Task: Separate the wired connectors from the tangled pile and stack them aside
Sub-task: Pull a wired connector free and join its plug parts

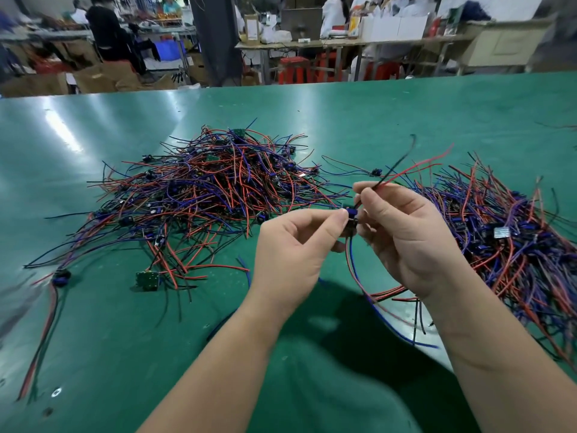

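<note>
At a glossy green worktable [93,323], we hold one wired connector [351,215] up near the middle, between two heaps. Our left hand [293,245] pinches its blue-and-black body between thumb and forefinger. Our right hand [406,235], almost touching the left, pinches its red and black leads [406,170], which spring up and to the right, while other leads [352,264] hang from the connector toward the near edge. To the left and farther off sprawls the tangled pile [212,189] of red, blue and black wires; to the right lies a second heap [505,239], its wires running more nearly one way. A small green circuit board [147,280] and a stray connector [61,278] sit apart on the near left. Beyond the far edge the room shows cluttered benches [343,43], cardboard boxes [93,79], red stools [293,70], a dark pillar [215,39] and workers [106,29], all blurred.
</note>
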